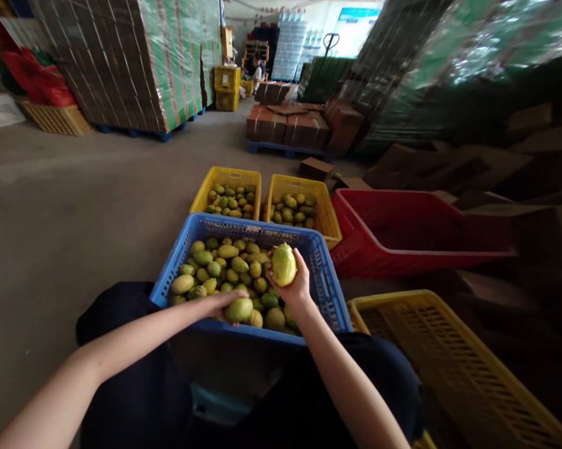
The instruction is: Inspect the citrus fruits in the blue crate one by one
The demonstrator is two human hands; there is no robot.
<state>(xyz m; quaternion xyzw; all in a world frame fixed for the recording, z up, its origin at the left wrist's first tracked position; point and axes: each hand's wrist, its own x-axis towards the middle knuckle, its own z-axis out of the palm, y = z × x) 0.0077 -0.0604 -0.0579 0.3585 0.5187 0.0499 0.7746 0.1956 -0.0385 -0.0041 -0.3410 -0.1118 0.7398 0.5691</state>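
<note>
A blue plastic crate [330,293] full of green and yellow lemons [227,251] stands in front of my knees. Raised above the crate's right part, my right hand [300,282] is wrapped round a large, bumpy yellow-green lemon [283,265]. Lower down, near the crate's front edge, my left hand [221,303] has its fingers curved round a smoother greenish lemon [238,310]. That fruit sits just above the others in the crate. Part of the left fingers is hidden behind it.
Two yellow crates [201,190] holding lemons stand beyond the blue one. To the right are a red crate [351,249] and another yellow crate [449,349]. Flattened cardboard [472,165] lies behind them. Wrapped carton stacks [117,62] and a low pallet of boxes [288,128] stand farther back, where a person sits.
</note>
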